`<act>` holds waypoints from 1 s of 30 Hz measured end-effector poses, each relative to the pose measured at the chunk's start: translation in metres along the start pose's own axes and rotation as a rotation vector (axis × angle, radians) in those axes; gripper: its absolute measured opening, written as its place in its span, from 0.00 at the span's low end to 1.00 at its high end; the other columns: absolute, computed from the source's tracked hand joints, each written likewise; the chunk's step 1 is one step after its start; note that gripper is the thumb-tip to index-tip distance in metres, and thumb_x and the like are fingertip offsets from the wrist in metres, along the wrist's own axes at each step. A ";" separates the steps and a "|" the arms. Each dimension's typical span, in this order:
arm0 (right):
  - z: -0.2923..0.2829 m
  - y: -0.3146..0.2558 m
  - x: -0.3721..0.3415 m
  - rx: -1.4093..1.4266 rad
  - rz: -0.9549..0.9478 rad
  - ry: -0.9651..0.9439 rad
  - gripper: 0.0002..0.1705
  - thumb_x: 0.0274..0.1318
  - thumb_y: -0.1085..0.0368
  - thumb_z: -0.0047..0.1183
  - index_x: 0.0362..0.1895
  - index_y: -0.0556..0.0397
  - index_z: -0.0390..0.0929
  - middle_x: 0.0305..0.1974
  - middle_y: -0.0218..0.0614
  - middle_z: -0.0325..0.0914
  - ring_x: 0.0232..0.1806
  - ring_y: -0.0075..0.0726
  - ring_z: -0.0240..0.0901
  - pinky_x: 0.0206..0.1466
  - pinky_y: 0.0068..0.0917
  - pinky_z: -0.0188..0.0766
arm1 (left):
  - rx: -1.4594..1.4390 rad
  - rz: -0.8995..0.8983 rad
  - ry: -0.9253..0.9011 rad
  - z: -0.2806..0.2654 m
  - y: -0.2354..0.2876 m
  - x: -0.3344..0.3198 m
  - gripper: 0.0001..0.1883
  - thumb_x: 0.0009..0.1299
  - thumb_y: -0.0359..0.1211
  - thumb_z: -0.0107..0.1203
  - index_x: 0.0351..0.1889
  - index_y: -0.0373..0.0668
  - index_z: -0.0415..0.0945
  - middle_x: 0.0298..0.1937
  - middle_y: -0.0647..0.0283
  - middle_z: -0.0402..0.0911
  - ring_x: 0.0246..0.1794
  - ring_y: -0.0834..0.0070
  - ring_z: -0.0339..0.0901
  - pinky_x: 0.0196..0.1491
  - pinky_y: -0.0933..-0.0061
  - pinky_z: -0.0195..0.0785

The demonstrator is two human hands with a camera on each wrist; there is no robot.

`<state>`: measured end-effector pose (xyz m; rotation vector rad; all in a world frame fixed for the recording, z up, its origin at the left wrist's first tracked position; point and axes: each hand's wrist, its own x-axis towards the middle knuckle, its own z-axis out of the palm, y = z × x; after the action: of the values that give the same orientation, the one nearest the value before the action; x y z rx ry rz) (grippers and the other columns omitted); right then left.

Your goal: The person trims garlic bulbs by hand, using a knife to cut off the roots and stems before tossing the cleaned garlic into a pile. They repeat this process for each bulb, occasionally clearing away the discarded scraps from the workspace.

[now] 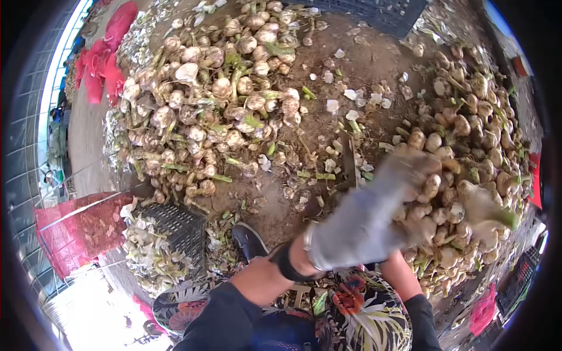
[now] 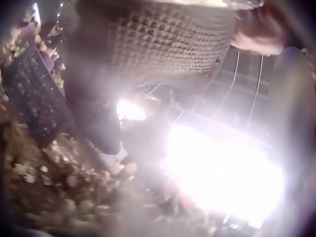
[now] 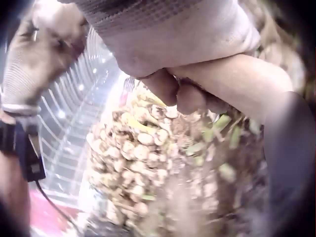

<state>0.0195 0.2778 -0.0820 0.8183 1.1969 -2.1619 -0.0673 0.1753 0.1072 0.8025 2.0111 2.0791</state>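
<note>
My gloved left hand [image 1: 374, 205] reaches across to the right-hand garlic heap [image 1: 474, 146], blurred by motion. In the left wrist view a finger [image 2: 103, 126] points down out of the knit glove, amid strong glare. A blurred garlic bulb with a green stem end [image 1: 489, 213] shows over the heap, apart from that hand. My right hand lies mostly hidden under the left arm in the head view. In the right wrist view my right hand [image 3: 177, 39], also gloved, curls its fingers round a pale, smooth, wooden-looking handle [image 3: 232, 79]; its far end is hidden.
A larger heap of untrimmed garlic [image 1: 216, 105] covers the ground at left. A black crate [image 1: 175, 228] holding peelings stands near my shoe [image 1: 249, 240]; another crate [image 1: 374, 14] lies at the top. An upright thin blade-like piece [image 1: 350, 158] rises between the heaps, among cut stems. Red mesh [image 1: 82, 228] hangs at left.
</note>
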 end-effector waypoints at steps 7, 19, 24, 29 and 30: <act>0.029 -0.046 -0.012 -0.273 -0.125 0.229 0.08 0.53 0.75 0.60 0.39 0.60 0.82 0.28 0.25 0.79 0.28 0.17 0.71 0.31 0.17 0.68 | 1.201 -1.016 -0.023 -0.193 -0.117 -0.161 0.40 0.58 0.20 0.63 0.70 0.43 0.58 0.69 0.49 0.65 0.49 0.62 0.81 0.43 0.72 0.79; 0.081 -0.057 -0.030 -1.263 -0.558 -0.020 0.16 0.46 0.65 0.62 0.42 0.49 0.78 0.34 0.44 0.80 0.36 0.54 0.79 0.38 0.44 0.75 | -0.390 -0.755 0.401 -0.124 -0.111 -0.159 0.37 0.63 0.26 0.67 0.68 0.38 0.59 0.53 0.59 0.76 0.52 0.71 0.78 0.54 0.71 0.77; 0.083 -0.061 -0.040 -1.505 -0.685 -0.036 0.12 0.45 0.67 0.59 0.38 0.48 0.76 0.29 0.38 0.76 0.32 0.50 0.78 0.36 0.44 0.72 | -0.232 -0.877 0.321 -0.111 -0.092 -0.168 0.46 0.60 0.32 0.73 0.72 0.41 0.54 0.58 0.61 0.76 0.54 0.72 0.78 0.53 0.73 0.76; 0.080 -0.062 -0.047 -1.514 -0.676 -0.024 0.18 0.40 0.67 0.61 0.42 0.47 0.79 0.30 0.37 0.77 0.33 0.49 0.78 0.36 0.42 0.71 | -0.486 -0.746 0.330 -0.110 -0.078 -0.173 0.52 0.58 0.35 0.75 0.76 0.41 0.50 0.57 0.61 0.77 0.56 0.71 0.77 0.57 0.70 0.74; 0.080 -0.060 -0.049 -1.512 -0.677 -0.024 0.18 0.40 0.67 0.61 0.42 0.47 0.79 0.30 0.37 0.77 0.33 0.49 0.78 0.36 0.42 0.71 | -0.478 -0.814 0.323 -0.112 -0.076 -0.176 0.55 0.57 0.37 0.76 0.76 0.41 0.49 0.58 0.61 0.77 0.58 0.71 0.76 0.59 0.68 0.73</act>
<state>-0.0094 0.2442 0.0198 -0.3333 2.6652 -0.9398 0.0102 0.0039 -0.0106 -0.4000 1.4513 2.0658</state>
